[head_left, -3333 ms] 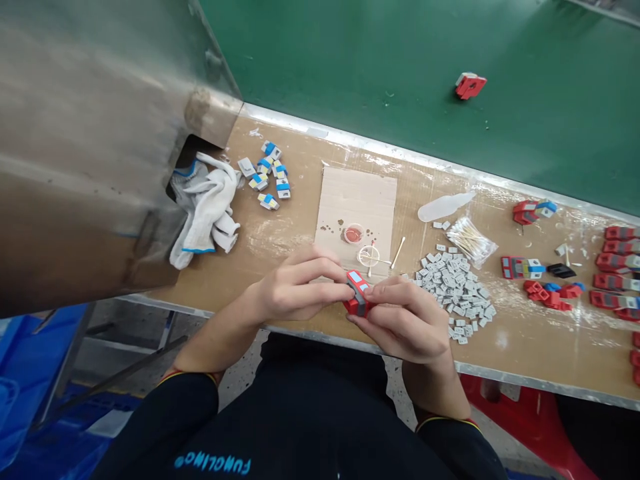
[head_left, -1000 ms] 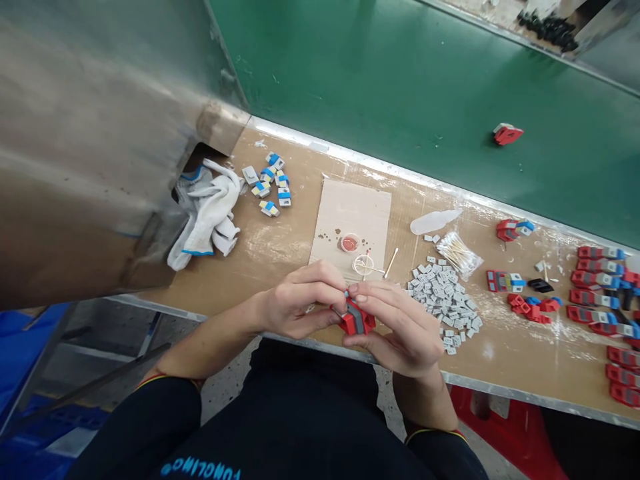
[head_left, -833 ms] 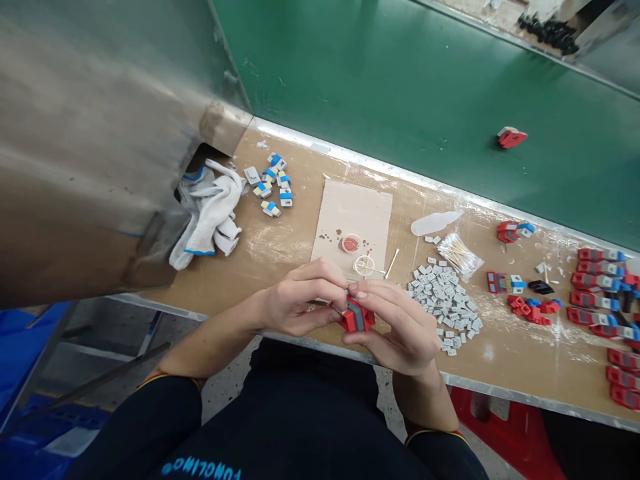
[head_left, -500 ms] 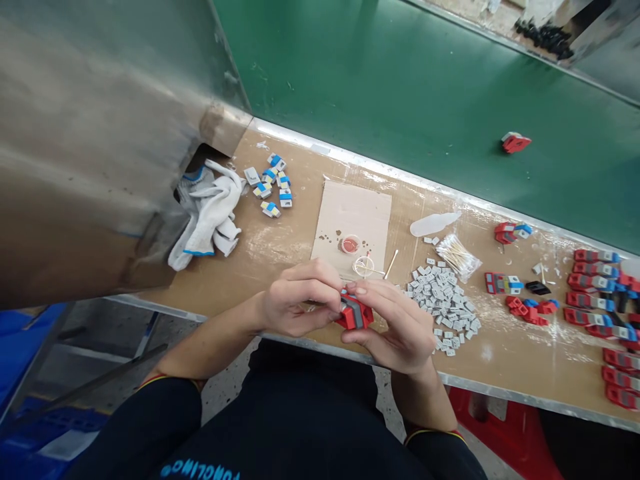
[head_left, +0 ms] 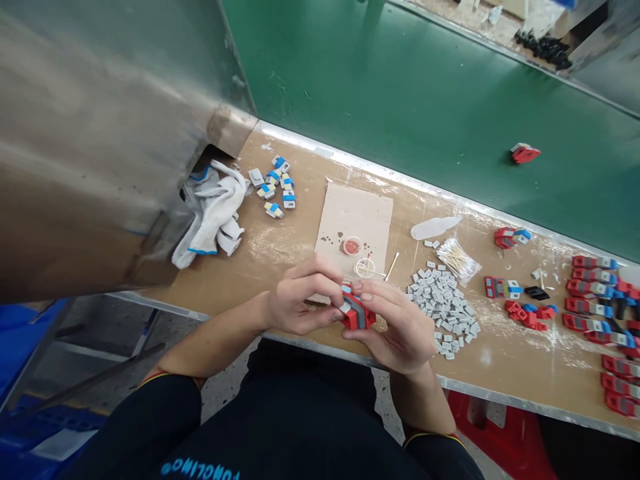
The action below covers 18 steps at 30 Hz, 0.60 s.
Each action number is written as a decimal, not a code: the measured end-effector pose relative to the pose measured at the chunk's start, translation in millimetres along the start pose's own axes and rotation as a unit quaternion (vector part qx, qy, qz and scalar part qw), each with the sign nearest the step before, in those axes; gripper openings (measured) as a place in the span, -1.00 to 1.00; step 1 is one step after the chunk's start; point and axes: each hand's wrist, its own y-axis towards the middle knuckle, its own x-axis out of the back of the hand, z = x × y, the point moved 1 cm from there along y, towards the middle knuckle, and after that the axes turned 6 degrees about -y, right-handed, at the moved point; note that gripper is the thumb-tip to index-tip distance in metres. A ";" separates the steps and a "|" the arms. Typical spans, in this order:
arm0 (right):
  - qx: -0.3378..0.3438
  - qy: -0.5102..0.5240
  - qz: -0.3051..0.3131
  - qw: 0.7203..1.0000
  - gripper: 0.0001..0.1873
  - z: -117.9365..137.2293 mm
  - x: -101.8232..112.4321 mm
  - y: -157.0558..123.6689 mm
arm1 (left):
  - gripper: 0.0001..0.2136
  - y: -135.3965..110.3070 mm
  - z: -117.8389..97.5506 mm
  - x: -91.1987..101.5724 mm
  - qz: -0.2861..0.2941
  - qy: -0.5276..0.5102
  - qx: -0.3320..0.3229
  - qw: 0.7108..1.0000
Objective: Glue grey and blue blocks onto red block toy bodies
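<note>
Both of my hands meet over the near edge of the bench, around a red-and-grey plastic part [head_left: 356, 315]. My right hand [head_left: 395, 323] is closed on its right side, thumb below and fingers on top. At its left side, my left hand [head_left: 310, 297] pinches with thumb and fingertips, where a small light-grey face shows. Whether that face is a separate piece I cannot tell. Just beyond the hands are a small cup of reddish liquid [head_left: 352, 246] and a clear cup [head_left: 365, 268] with a swab resting across it, both on a cardboard sheet [head_left: 357, 210].
Small grey pieces [head_left: 443, 303] lie heaped to the right, beside a bag of cotton swabs [head_left: 457, 259]. Red-and-blue assemblies [head_left: 590, 288] line the far right. White gloves [head_left: 213, 213] and blue-white blocks [head_left: 274, 177] are at left. A green belt [head_left: 380, 87] runs behind.
The red piece on the green belt has shifted right and slightly nearer. The part between my hands is turned a little, with more light grey showing at its left. The view has shifted slightly.
</note>
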 end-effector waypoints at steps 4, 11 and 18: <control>0.025 -0.035 -0.006 0.999 -0.42 -0.4 0.2 -0.9 | -0.81 0.5 0.3 1.2 0.003 0.045 -0.025 0.999; 0.050 -0.072 -0.026 0.996 -0.41 1.2 -0.6 -8.5 | -0.84 2.5 0.9 -0.8 0.007 0.089 -0.071 0.994; 0.055 -0.110 -0.049 0.991 -0.46 2.8 -1.3 -14.4 | -0.83 0.2 2.2 -2.2 -0.008 0.093 -0.072 0.993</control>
